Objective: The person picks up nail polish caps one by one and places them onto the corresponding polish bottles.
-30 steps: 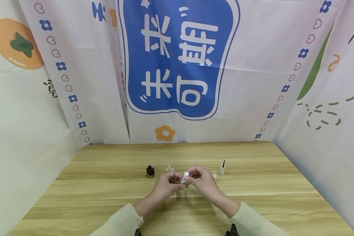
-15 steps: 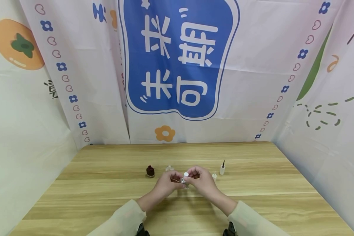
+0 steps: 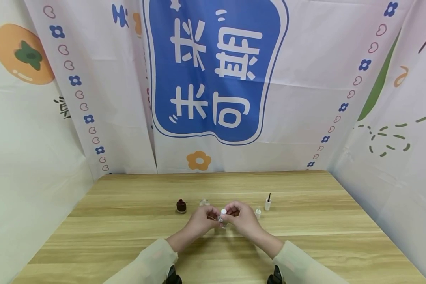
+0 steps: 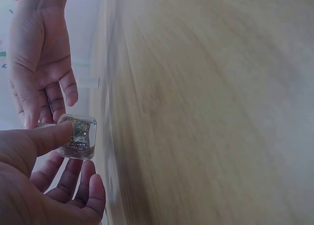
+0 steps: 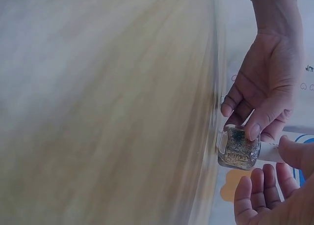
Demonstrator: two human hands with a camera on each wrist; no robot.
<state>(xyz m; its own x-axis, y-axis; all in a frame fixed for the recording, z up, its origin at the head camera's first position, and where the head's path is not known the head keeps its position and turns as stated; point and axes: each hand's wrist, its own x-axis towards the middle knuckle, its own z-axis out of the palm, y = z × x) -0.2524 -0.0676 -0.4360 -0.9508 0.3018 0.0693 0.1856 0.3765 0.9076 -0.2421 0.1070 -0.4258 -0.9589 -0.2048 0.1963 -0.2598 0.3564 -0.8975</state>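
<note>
A small clear nail polish bottle point(image 5: 240, 149) with glittery contents is pinched between the thumb and fingers of my left hand point(image 3: 200, 224). Its white cap point(image 3: 223, 212) points up in the head view, and my right hand point(image 3: 244, 220) pinches it with thumb and index finger. In the right wrist view the cap's stem side point(image 5: 268, 152) meets the bottle's neck; whether it is fully seated I cannot tell. The left wrist view shows the left thumb point(image 4: 56, 135) across the bottle, with the right hand's fingers beyond it.
On the wooden table point(image 3: 127, 221), a dark uncapped polish bottle point(image 3: 181, 206) stands left of the hands. A clear bottle point(image 3: 204, 202) is partly hidden behind the left hand. Two white brush caps stand at the right, one with a dark brush point(image 3: 268, 204), one with a pale brush point(image 3: 258, 213).
The white cap now shows slightly lower between the right fingers. The left forearm has shifted a little to the right. Both hands keep their hold, and the things on the table stay put.
</note>
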